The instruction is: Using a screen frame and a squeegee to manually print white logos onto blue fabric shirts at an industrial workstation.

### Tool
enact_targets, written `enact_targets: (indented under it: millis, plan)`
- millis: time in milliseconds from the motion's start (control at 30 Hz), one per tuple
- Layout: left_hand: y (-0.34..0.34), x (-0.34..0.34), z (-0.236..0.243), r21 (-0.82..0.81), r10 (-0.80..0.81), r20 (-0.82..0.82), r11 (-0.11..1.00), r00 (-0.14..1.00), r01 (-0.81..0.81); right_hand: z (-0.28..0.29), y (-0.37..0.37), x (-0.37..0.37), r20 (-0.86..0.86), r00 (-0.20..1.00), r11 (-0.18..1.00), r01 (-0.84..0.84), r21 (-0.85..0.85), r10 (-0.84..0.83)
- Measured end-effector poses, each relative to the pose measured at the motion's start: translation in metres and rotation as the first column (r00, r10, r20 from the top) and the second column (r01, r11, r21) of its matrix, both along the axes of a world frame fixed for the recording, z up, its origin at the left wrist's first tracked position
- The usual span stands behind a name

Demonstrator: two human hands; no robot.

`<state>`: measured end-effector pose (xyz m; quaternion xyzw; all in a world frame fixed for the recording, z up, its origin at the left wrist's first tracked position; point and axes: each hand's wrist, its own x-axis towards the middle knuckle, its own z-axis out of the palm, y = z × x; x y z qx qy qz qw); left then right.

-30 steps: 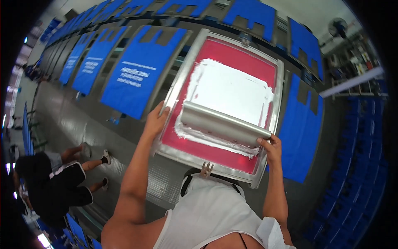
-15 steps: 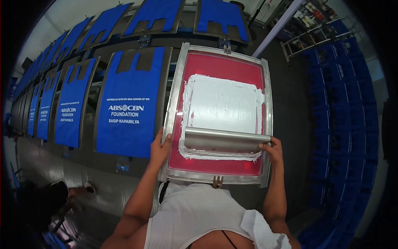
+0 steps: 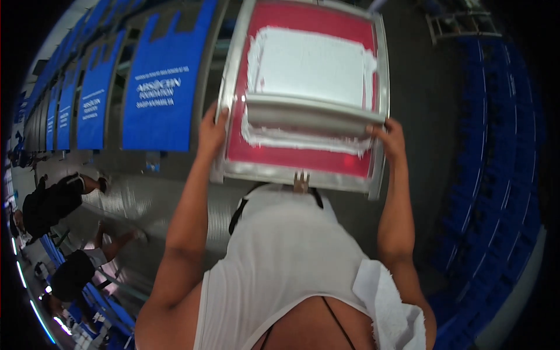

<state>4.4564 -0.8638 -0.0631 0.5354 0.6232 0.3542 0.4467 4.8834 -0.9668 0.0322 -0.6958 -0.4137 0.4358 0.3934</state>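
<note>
In front of me is a screen printing frame [image 3: 382, 70] with a metal rim and a red mesh. Thick white ink [image 3: 312, 61] covers its middle in a rough rectangle. A wide metal squeegee [image 3: 306, 116] lies crosswise over the near part of the ink. My left hand [image 3: 212, 133] is closed round the left rail, thumb on top. At the right rail my right hand [image 3: 392, 140] is closed too, its thumb reaching over onto the squeegee's right end. The fingers below the rails are hidden. A metal bracket [image 3: 301, 182] sticks out from the near rail, close to my waist.
Blue printed bag panels [image 3: 160, 87] lie on boards in rows at the left. Stacked blue items [image 3: 484, 146] line the right side. Behind me at the lower left are people in dark tops [image 3: 55, 201]. A white towel [image 3: 388, 303] hangs over my right shoulder.
My view has tipped down, so the frame, panels and hands sit higher in the picture and more of the people at lower left shows. Both hands keep their grip; the squeegee stays within the frame.
</note>
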Motion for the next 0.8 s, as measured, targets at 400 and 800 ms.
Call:
enact_targets:
  millis: [400, 800]
  plan:
    - [-0.007, 0.003, -0.022, -0.076, -0.015, 0.153, 0.997, 0.988, 0.027, -0.021, -0.014, -0.003, -0.058, 0.998, 0.996, -0.019, 0.084, 0.024]
    - [-0.01, 0.004, -0.019, -0.038, -0.042, -0.037, 0.998, 0.998, 0.041, -0.009, -0.019, -0.001, -0.035, 0.999, 0.998, -0.027, 0.06, 0.03]
